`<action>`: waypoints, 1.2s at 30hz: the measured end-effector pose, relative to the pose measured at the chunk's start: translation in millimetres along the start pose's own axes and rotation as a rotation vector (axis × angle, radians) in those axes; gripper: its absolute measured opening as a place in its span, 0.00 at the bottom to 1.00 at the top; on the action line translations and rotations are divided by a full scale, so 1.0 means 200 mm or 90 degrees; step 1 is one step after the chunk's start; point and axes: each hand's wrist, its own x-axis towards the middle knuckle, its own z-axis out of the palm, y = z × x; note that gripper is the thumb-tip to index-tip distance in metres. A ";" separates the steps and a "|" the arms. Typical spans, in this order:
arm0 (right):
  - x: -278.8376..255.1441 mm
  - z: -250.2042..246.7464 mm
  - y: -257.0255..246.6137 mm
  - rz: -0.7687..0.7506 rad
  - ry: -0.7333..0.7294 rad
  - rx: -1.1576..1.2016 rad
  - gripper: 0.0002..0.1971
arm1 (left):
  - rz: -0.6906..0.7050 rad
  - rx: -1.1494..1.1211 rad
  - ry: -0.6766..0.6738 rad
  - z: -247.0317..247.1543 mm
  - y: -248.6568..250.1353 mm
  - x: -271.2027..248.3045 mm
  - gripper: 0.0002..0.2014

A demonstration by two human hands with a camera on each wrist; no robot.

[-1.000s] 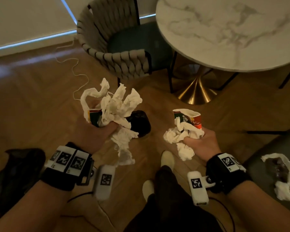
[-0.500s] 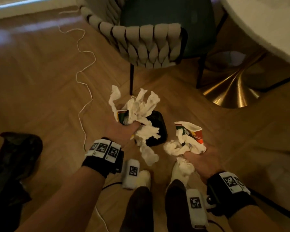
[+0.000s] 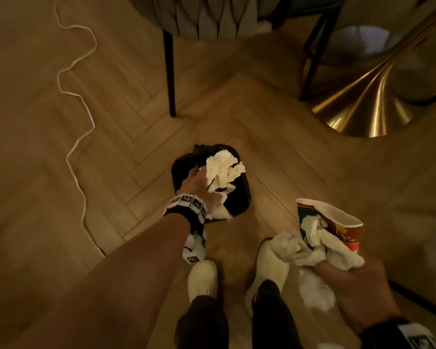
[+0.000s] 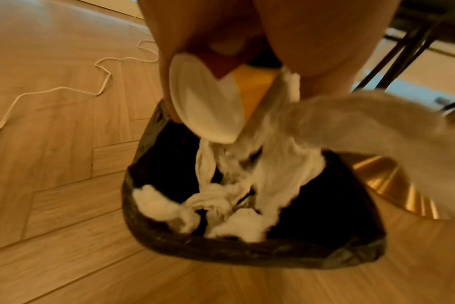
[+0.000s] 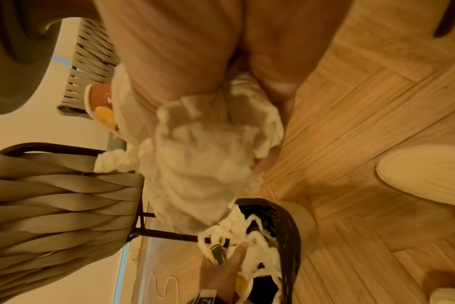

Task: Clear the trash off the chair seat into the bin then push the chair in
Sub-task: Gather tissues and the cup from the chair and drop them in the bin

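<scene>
A small black-lined bin stands on the wood floor in front of my feet. My left hand reaches down into its mouth, gripping a wad of white tissue and a crushed paper cup. In the left wrist view, tissue trails from the fingers down inside the bin's rim. My right hand hovers to the right of the bin, gripping a crushed red and green paper cup and crumpled tissues. The right wrist view shows the same tissue bundle above the bin.
A woven-back chair with a thin black leg stands just beyond the bin. The table's gold base is at the right. A white cord snakes over the floor at left. My white shoes are close behind the bin.
My head has tilted down and I have stepped closer. The left hand has dropped forward into the bin with its tissues and cup. The right hand still holds its load beside it.
</scene>
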 end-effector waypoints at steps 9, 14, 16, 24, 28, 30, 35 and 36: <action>0.02 0.13 -0.27 -0.028 -0.111 0.012 0.08 | 0.016 -0.108 0.078 -0.08 -0.18 -0.22 0.23; 0.22 0.48 -0.46 -0.110 -0.132 0.004 0.09 | 0.011 -0.208 0.155 -0.10 -0.35 -0.44 0.11; 0.36 0.69 -0.43 -0.129 -0.147 -0.048 0.16 | 0.010 -0.206 0.185 -0.09 -0.45 -0.49 0.09; 0.95 1.25 -0.18 -0.084 -0.291 -0.497 0.45 | -0.033 -0.275 0.197 0.00 -0.73 -0.52 0.10; 0.94 1.20 -0.22 -0.073 -0.264 -0.456 0.45 | -0.025 -0.303 0.182 -0.01 -0.70 -0.56 0.11; 0.89 1.15 -0.25 -0.079 -0.237 -0.455 0.38 | -0.017 -0.295 0.183 -0.03 -0.67 -0.57 0.13; 0.56 0.82 -0.35 -0.100 -0.274 -0.432 0.14 | 0.020 -0.220 0.107 -0.11 -0.53 -0.72 0.10; 0.47 0.71 -0.38 -0.089 -0.284 -0.427 0.13 | 0.036 -0.195 0.084 -0.15 -0.48 -0.79 0.10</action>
